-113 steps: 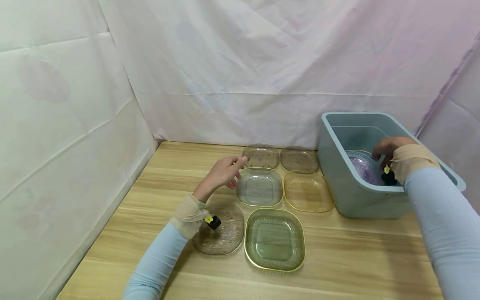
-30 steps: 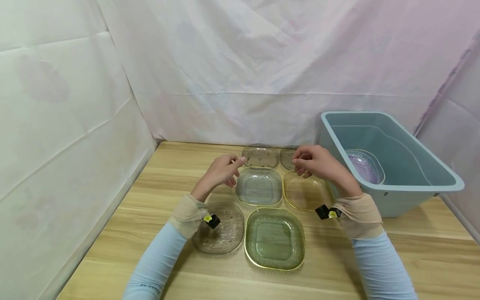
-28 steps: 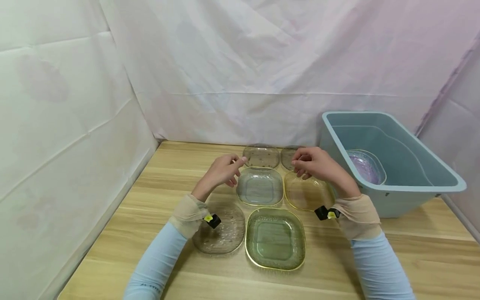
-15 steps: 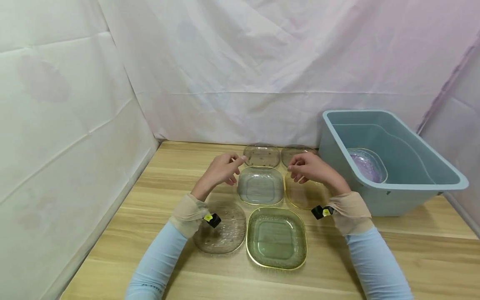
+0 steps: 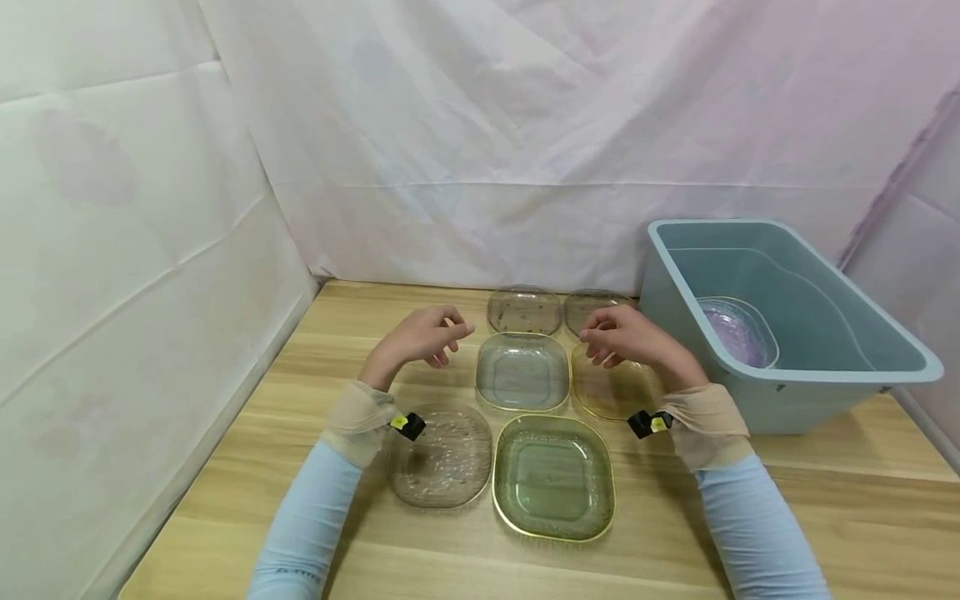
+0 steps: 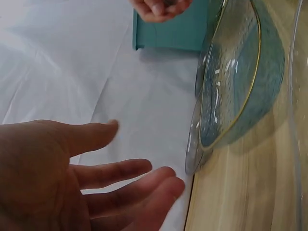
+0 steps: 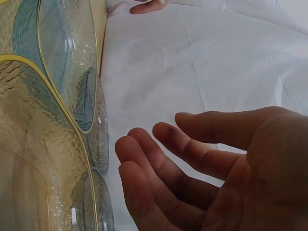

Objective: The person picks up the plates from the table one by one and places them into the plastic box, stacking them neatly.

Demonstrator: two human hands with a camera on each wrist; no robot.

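Six glass plates lie in pairs on the wooden table (image 5: 750,500). My left hand (image 5: 447,340) hovers empty with relaxed fingers just left of the gold-rimmed blue plate (image 5: 522,372). My right hand (image 5: 597,343) hovers empty over the far edge of the amber plate (image 5: 611,396). Behind these lie two brownish plates (image 5: 523,312) (image 5: 600,301). Nearest me are a green plate (image 5: 553,476) and a clear speckled plate (image 5: 442,457) under my left wrist. The left wrist view shows my left hand (image 6: 144,185) with spread fingers beside the blue plate (image 6: 236,96). The right wrist view shows my right hand (image 7: 154,159) beside the amber plate (image 7: 29,154).
A blue-grey plastic bin (image 5: 832,392) stands at the right of the table, with a purple plate (image 5: 738,332) leaning inside it. White cloth walls close in the back and left. Bare wood lies in front of the bin and along the near edge.
My right hand left the purple plate in the bin and came over to the amber plate. In the last half second my left hand drew back a little to the left.
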